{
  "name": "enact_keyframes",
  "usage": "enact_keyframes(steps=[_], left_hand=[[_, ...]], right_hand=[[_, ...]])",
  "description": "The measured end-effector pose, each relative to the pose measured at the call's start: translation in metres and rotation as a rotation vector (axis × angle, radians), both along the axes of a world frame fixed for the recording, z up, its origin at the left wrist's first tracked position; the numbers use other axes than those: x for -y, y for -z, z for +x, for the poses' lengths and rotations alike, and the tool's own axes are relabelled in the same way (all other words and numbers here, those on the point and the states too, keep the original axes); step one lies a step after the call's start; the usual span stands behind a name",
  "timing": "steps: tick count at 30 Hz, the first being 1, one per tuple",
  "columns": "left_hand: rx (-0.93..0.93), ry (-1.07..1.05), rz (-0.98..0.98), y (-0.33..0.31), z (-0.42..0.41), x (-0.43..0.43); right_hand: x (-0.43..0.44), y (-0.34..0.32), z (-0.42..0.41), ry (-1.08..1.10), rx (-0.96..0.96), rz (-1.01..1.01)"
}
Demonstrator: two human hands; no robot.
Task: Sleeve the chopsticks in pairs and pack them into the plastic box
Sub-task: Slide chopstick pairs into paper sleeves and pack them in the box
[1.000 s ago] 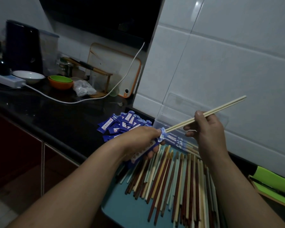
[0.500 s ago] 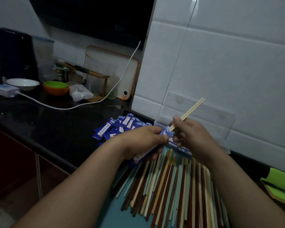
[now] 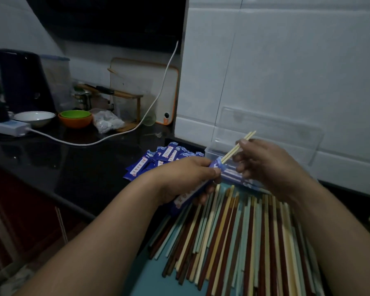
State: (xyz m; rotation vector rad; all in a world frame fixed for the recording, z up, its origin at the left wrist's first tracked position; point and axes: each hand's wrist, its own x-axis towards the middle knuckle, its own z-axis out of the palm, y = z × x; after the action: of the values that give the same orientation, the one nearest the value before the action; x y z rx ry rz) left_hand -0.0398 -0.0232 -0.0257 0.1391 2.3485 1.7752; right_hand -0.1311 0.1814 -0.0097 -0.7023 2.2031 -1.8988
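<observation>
While both forearms reach forward over the dark counter (image 3: 77, 167), the left hand (image 3: 186, 178) lies with its back turned up, fingers curled round a blue paper sleeve (image 3: 185, 198). The thumb and forefinger pinch near the sleeve's open mouth, and the sleeve slants down and left beneath the palm. The right hand (image 3: 265, 165) sits just beside it, slightly higher, wrist bent. Its thumb and curled fingers pinch a pale pair of chopsticks (image 3: 237, 147) near the upper end. The pair slopes down to the left, with its lower part inside the mouth of the sleeve and its top ends poking out past the thumb.

Behind the hands a clear plastic box (image 3: 276, 129) stands against the white tiled wall with its lid raised, and sleeved pairs (image 3: 231, 175) lie inside it. A heap of empty blue sleeves (image 3: 158, 159) rests on the counter to the left of the box. Below the hands, loose chopsticks (image 3: 233, 231) in brown, pale and light blue lie spread side by side on a light blue board (image 3: 154, 283).
</observation>
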Motion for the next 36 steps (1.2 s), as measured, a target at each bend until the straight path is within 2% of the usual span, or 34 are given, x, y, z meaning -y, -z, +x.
enact_keyframes(steps=[4, 8, 11, 17, 26, 31, 33, 36], left_hand=[[-0.004, -0.036, -0.013, -0.001, 0.005, -0.003], [0.019, -0.059, -0.027, -0.005, 0.005, -0.014], [0.041, -0.056, -0.044, -0.004, 0.005, -0.015], [0.001, -0.039, -0.208, -0.005, -0.002, -0.027], [0.004, -0.011, -0.206, -0.003, -0.002, -0.037], [0.025, -0.050, -0.173, -0.003, 0.000, -0.035], [-0.018, -0.098, -0.207, -0.003, 0.000, -0.035], [-0.232, -0.324, -0.286, 0.002, -0.008, -0.034]], right_hand=[[-0.004, -0.015, -0.013, 0.019, 0.062, -0.083], [0.000, -0.016, -0.016, 0.058, -0.050, -0.067], [0.000, -0.006, -0.013, 0.050, -0.062, -0.100], [-0.022, 0.001, -0.016, -0.005, -0.029, -0.103], [-0.023, 0.009, -0.016, -0.069, -0.055, 0.005], [-0.022, 0.010, -0.015, -0.083, -0.034, -0.037], [-0.020, 0.008, -0.013, -0.051, -0.052, -0.079], [-0.023, 0.003, -0.021, 0.149, -0.056, -0.218]])
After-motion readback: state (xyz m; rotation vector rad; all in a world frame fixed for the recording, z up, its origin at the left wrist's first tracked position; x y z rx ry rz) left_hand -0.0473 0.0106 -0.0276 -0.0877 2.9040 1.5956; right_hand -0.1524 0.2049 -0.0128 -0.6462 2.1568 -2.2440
